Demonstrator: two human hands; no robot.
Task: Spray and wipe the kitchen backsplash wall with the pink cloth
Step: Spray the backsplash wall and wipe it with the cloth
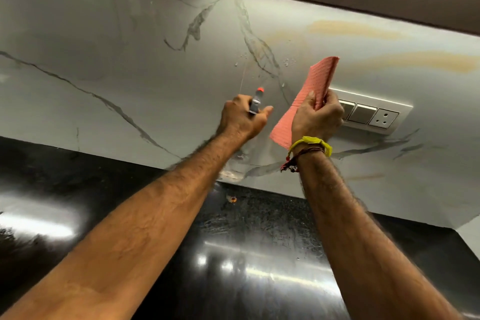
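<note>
While the left hand (242, 118) grips the spray bottle (256, 101), nozzle aimed at the marble backsplash (130, 60), I judge the spraying step to be in hand: a thin jet and droplets show on the wall above the nozzle. My right hand (318, 118) pinches the pink cloth (311, 96) near the switch plate (371, 114), off the wall. Next move, I judge: press cloth flat over the wet patch, keeping clear of the sockets.
</note>
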